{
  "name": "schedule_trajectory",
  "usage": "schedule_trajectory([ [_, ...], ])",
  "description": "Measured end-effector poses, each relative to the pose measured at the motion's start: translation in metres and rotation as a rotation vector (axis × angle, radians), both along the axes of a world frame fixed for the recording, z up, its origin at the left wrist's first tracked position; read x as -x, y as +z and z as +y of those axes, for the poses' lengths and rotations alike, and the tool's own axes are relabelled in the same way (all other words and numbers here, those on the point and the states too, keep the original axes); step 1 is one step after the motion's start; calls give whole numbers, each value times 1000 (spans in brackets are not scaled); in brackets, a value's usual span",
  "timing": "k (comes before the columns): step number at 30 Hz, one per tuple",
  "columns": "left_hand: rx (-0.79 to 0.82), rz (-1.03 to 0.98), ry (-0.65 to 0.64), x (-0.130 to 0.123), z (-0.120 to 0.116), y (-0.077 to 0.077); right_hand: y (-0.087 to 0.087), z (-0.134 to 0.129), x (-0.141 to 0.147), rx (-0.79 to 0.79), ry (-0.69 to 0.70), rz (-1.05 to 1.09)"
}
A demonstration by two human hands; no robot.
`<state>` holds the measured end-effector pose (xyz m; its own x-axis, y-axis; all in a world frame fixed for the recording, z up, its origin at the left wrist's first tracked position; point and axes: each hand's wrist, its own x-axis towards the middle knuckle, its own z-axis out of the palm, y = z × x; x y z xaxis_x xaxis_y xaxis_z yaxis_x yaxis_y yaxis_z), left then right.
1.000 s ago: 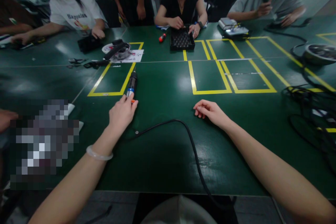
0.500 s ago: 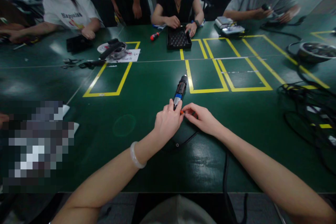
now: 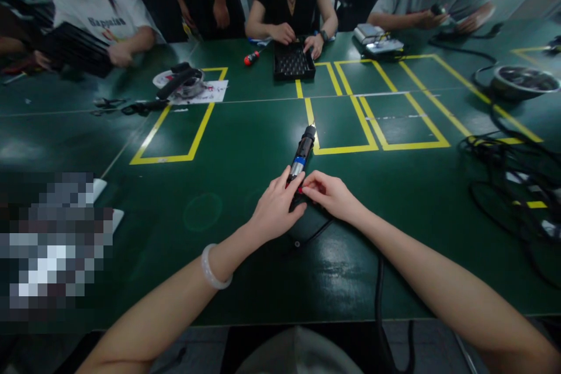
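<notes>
An electric screwdriver (image 3: 303, 149), black with a blue band and a silver section, points away from me over the green table. My left hand (image 3: 276, 201) grips its near end from the left, thumb apart from the index finger, and covers part of the body. At the tool's near end, my right hand (image 3: 329, 194) has thumb and fingertips pinched at a small red piece (image 3: 300, 190). Whether that piece is part of the tool I cannot tell. A thin black cord (image 3: 319, 228) lies on the table just below my hands.
Tangled black cables (image 3: 504, 187) lie at the right. Yellow tape outlines (image 3: 346, 151) mark the green table (image 3: 245, 280). Across it, a person works at a black tray (image 3: 294, 75), with a red screwdriver (image 3: 251, 58) beside it. A tape gun (image 3: 179, 80) lies at the left.
My left thumb and index finger have spread apart, and the red piece shows more. My right fingertips have closed in toward the tool. At the left, a co-worker has lifted a black object.
</notes>
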<state>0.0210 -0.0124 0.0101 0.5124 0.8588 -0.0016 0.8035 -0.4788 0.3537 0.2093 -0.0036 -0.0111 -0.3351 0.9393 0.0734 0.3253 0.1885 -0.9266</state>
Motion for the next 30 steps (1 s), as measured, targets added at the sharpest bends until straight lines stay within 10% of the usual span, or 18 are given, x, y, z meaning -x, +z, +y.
schedule_trajectory([
  [12, 124, -297, 25, 4, 2, -7, 2, -1, 1, 497, -25, 386],
  [30, 131, -323, 21, 6, 3, -8, 0, -5, -7, 125, 97, 46],
])
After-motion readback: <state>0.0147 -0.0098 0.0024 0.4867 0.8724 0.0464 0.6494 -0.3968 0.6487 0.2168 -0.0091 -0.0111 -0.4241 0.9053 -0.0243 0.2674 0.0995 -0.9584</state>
